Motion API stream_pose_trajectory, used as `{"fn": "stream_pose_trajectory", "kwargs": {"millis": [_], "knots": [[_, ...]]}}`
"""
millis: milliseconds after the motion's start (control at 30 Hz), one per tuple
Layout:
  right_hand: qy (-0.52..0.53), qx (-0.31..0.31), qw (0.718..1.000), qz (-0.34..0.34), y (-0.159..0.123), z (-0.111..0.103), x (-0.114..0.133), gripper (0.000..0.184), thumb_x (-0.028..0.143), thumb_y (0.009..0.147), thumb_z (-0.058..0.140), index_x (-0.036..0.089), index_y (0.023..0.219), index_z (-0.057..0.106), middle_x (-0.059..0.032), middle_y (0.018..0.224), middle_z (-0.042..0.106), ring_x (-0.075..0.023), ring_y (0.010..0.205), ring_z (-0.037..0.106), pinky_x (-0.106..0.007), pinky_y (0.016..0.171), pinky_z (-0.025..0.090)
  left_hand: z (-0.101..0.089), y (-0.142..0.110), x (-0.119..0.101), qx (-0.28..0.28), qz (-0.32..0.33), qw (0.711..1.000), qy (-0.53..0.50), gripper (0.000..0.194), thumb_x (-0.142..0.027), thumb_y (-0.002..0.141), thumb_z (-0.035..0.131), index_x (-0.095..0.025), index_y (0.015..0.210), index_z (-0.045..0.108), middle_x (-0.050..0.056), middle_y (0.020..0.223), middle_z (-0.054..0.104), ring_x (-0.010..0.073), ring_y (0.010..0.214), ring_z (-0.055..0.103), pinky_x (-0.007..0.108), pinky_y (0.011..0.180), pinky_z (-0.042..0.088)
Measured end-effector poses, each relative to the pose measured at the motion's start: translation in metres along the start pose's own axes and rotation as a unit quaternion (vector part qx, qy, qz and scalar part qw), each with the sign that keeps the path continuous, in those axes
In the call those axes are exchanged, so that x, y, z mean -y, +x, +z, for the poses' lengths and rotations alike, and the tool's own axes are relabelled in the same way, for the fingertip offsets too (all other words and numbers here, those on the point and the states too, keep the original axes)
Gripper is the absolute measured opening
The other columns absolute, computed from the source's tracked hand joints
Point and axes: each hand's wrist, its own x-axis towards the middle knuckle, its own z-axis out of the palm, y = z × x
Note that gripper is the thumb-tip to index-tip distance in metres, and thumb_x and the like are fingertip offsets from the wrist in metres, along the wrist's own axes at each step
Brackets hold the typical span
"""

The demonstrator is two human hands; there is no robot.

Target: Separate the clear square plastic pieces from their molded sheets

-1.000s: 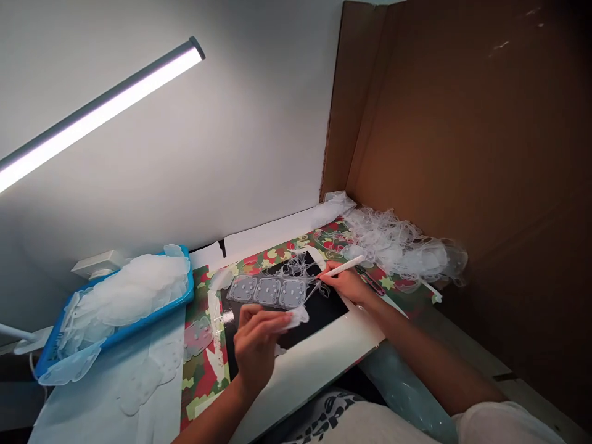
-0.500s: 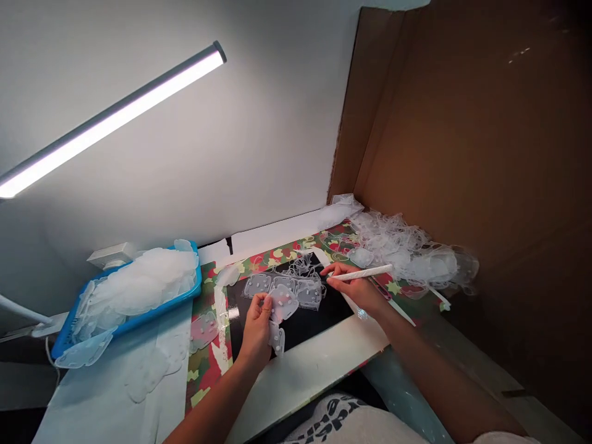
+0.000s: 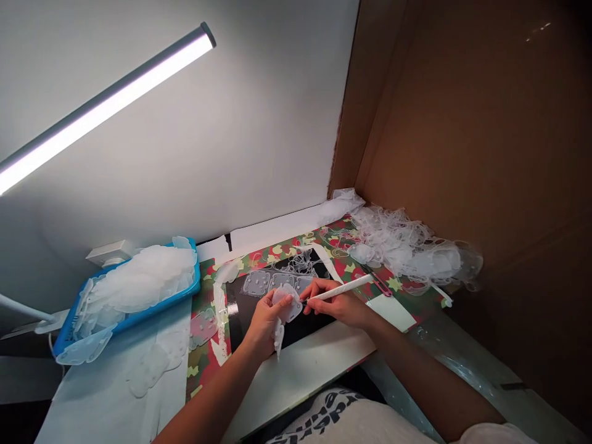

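Note:
My left hand (image 3: pixel 267 320) pinches a translucent silicone-like piece (image 3: pixel 289 306) with small raised bumps, and another part hangs below its fingers. In my right hand (image 3: pixel 333 303) is a white pen-shaped tool (image 3: pixel 349 287). Its tip meets or nearly meets the right edge of the held piece; the exact contact is too small to tell. Behind both hands, a joined row of similar translucent pieces (image 3: pixel 257 283) lies on the black mat (image 3: pixel 240 336), its right end partly covered by my right hand. Thin clear trimmings (image 3: pixel 303 263) lie just beyond the row.
A blue basket (image 3: pixel 160 308) heaped with translucent pieces (image 3: pixel 143 277) stands at left. At back right lies a tangled heap of clear scraps (image 3: pixel 393 237) beside a cardboard wall (image 3: pixel 462 142). Pink-handled tweezers or scissors (image 3: pixel 382 287) rest right of the mat. A lamp (image 3: pixel 111 102) hangs above.
My left hand has turned the bumpy piece face up. My right hand drew back from it to the right, then came in again with the pen-shaped tool to its edge.

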Motion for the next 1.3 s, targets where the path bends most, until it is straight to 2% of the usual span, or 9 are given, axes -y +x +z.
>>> {"fn": "stream_pose_trajectory", "kwargs": {"millis": [133,300,400,500,633,767,933,1133,1300], "knots": [[-0.069,-0.022,0.997,-0.016,-0.006,0.003,0.01,0.017,0.032,0.088,0.06,0.019,0.077,0.06,-0.0056,0.098,0.068,-0.0156,0.082,0.061,-0.026,0.064,0.045,0.001,0.003,0.002,0.029,0.019,0.999,-0.01,0.04,-0.04,0.063,0.085,-0.017,0.08,0.057,-0.001,0.075,0.063,0.0056,0.057,0.055,0.014,0.05,0.041],[-0.109,0.008,0.994,0.023,-0.013,0.005,0.011,0.015,0.032,0.089,0.057,0.02,0.092,0.064,-0.0042,0.082,0.071,-0.0157,0.071,0.061,-0.026,0.061,0.044,0.0,0.003,0.007,0.037,0.055,0.997,-0.029,0.042,-0.041,0.067,0.082,-0.018,0.078,0.049,-0.002,0.077,0.065,0.0017,0.046,0.048,0.012,0.042,0.034],[-0.092,0.021,0.995,0.043,-0.017,0.002,0.008,0.015,0.033,0.089,0.057,0.019,0.09,0.063,-0.0038,0.079,0.07,-0.0164,0.074,0.063,-0.026,0.063,0.045,0.001,0.004,0.009,0.023,0.076,0.997,-0.023,0.041,-0.04,0.071,0.079,-0.018,0.078,0.046,-0.002,0.078,0.066,0.0004,0.043,0.044,0.011,0.04,0.03],[-0.041,-0.003,0.999,0.036,-0.018,-0.002,0.003,0.017,0.035,0.088,0.059,0.018,0.085,0.061,-0.0047,0.086,0.068,-0.0166,0.078,0.063,-0.026,0.065,0.046,0.002,0.004,0.008,0.023,0.078,0.997,-0.008,0.044,-0.042,0.068,0.08,-0.018,0.076,0.044,-0.002,0.076,0.065,0.0002,0.043,0.04,0.012,0.039,0.027],[0.001,-0.045,0.999,-0.007,-0.017,-0.003,-0.001,0.021,0.035,0.088,0.059,0.019,0.077,0.052,-0.006,0.099,0.064,-0.0171,0.083,0.063,-0.03,0.073,0.048,0.0,0.002,0.004,0.081,0.021,0.996,0.029,0.049,-0.042,0.06,0.086,-0.016,0.083,0.05,-0.007,0.065,0.054,0.0005,0.043,0.036,0.013,0.039,0.024],[-0.119,-0.063,0.99,-0.048,-0.014,0.002,-0.001,0.02,0.03,0.09,0.056,0.02,0.074,0.052,-0.0043,0.095,0.065,-0.0166,0.081,0.059,-0.029,0.072,0.045,-0.002,0.0,0.002,0.134,-0.045,0.988,0.061,0.049,-0.039,0.059,0.087,-0.016,0.086,0.053,-0.006,0.068,0.054,0.0008,0.044,0.037,0.015,0.04,0.024],[-0.278,-0.153,0.946,-0.07,-0.011,0.013,-0.005,0.011,0.024,0.092,0.049,0.022,0.086,0.058,-0.0021,0.086,0.064,-0.0162,0.077,0.058,-0.029,0.071,0.043,-0.002,-0.002,0.001,0.11,-0.047,0.992,0.045,0.044,-0.035,0.062,0.086,-0.017,0.077,0.049,-0.009,0.061,0.047,0.0002,0.043,0.033,0.014,0.04,0.022],[-0.281,-0.167,0.942,-0.075,-0.013,0.02,-0.007,0.012,0.024,0.093,0.048,0.023,0.084,0.057,-0.0025,0.089,0.066,-0.0174,0.081,0.061,-0.03,0.072,0.046,-0.004,-0.006,0.001,0.124,-0.037,0.99,0.057,0.04,-0.04,0.063,0.085,-0.015,0.074,0.054,-0.008,0.056,0.044,0.0014,0.042,0.03,0.015,0.039,0.018],[-0.275,-0.167,0.946,-0.042,-0.015,0.018,-0.003,0.011,0.024,0.091,0.05,0.022,0.084,0.059,-0.002,0.085,0.066,-0.0167,0.076,0.06,-0.028,0.069,0.044,-0.005,-0.006,0.002,0.124,-0.006,0.989,0.084,0.037,-0.043,0.066,0.081,-0.016,0.076,0.058,-0.007,0.058,0.047,0.0029,0.044,0.032,0.015,0.042,0.025]]}}
